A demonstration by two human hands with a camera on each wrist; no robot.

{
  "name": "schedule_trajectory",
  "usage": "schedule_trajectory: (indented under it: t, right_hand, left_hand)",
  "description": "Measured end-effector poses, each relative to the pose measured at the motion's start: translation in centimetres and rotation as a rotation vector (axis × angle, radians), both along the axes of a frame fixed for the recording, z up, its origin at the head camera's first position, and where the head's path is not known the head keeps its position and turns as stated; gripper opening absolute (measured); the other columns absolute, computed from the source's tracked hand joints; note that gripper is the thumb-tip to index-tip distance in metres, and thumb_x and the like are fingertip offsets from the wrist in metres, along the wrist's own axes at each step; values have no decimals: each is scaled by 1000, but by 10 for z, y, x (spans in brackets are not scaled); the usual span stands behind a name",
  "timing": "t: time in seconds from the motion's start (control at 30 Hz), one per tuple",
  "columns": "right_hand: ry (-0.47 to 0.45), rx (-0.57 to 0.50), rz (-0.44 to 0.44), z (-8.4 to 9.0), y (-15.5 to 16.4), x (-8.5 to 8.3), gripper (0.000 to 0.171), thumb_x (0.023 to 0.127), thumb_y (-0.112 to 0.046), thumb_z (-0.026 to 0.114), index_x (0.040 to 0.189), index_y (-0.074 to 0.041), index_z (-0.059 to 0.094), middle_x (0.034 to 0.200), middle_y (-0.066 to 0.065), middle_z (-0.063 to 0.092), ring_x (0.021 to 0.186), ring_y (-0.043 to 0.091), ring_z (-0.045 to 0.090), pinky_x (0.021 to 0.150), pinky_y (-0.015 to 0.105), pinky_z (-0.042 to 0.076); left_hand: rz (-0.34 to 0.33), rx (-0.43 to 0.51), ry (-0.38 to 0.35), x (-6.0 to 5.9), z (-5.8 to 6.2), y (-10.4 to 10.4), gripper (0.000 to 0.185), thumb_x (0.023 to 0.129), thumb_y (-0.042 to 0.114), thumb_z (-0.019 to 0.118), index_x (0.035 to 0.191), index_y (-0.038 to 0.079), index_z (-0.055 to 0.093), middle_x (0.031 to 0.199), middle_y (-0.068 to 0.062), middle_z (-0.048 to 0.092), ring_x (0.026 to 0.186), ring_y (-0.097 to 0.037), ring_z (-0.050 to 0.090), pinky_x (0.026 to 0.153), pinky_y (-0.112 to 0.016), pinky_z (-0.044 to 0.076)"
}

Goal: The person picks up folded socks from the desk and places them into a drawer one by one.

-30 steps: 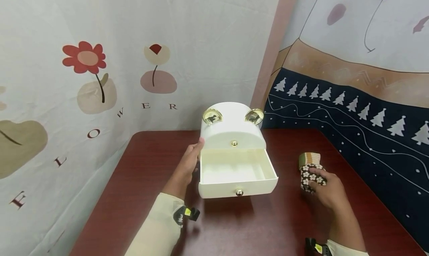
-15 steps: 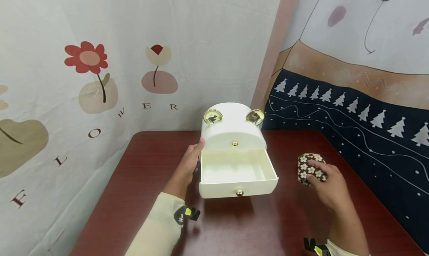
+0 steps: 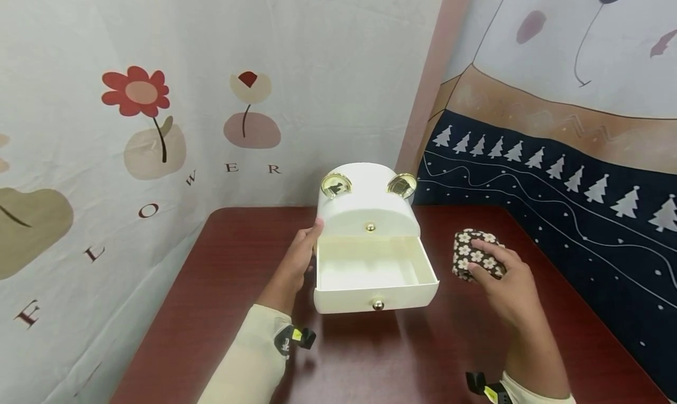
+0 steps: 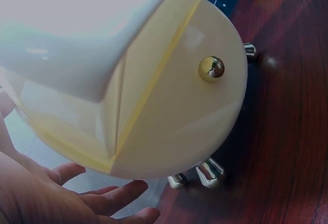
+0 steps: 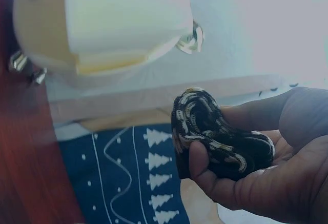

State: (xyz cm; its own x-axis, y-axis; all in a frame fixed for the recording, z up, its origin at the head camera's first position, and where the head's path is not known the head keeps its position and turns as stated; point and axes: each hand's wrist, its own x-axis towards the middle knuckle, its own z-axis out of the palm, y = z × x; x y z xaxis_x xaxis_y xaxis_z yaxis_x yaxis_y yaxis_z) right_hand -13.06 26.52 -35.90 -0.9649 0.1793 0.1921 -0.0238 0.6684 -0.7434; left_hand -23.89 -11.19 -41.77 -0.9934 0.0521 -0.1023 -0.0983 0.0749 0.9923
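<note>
One rolled floral sock bundle (image 3: 474, 254), lifted above table (image 3: 222, 286) just right of one cream box (image 3: 366, 210) w/ one open drawer (image 3: 374, 277). Right hand (image 3: 508, 289) clamps bundle; left hand (image 3: 296, 257), fingers straight, rests on box side. Two gold ears, two knobs in head view; left wrist view adds metal feet (image 4: 205, 174).

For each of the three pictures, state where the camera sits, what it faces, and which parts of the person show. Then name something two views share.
Head: worn high, looks down at the cream drawer box on the red table; both forearms, left hand, right hand.
Left wrist: beside the box's side, close up; left fingers.
Right wrist: looks past the floral rolled cloth in the right hand to the box.
Shared: all views show the box.
</note>
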Motion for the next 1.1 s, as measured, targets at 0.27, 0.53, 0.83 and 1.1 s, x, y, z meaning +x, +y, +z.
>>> schedule_trajectory:
  t: [0.27,0.53,0.83,1.1]
  right_hand:
    - [1,-62,11,14,-34,-4,51,107,-13,70,157,-17,60,168,27,40,147,49,42,117,64,45]
    - [14,-97,47,23,-63,-4,51,105,-9,71,154,-16,63,164,25,43,151,48,42,125,65,37]
    - [89,-102,127,24,-95,-4,48,101,-5,77,148,-13,69,157,24,48,147,46,48,122,63,39]
    - [215,-57,205,19,-127,-4,45,92,1,84,134,-11,77,145,25,59,138,46,58,113,62,48]
  left_hand:
    - [2,0,7,1,0,-2,70,108,76,41,121,12,64,106,-5,66,114,-27,53,101,-62,34]
    - [3,-2,-21,4,-2,-1,82,106,79,42,152,11,46,144,-17,51,131,-34,46,108,-68,31]
    - [28,-6,-36,6,-1,-1,84,105,80,43,155,12,45,144,-17,51,130,-33,46,110,-69,32]
    - [36,-23,-42,6,-2,-1,85,103,82,44,153,13,47,140,-15,54,125,-30,48,103,-62,36]
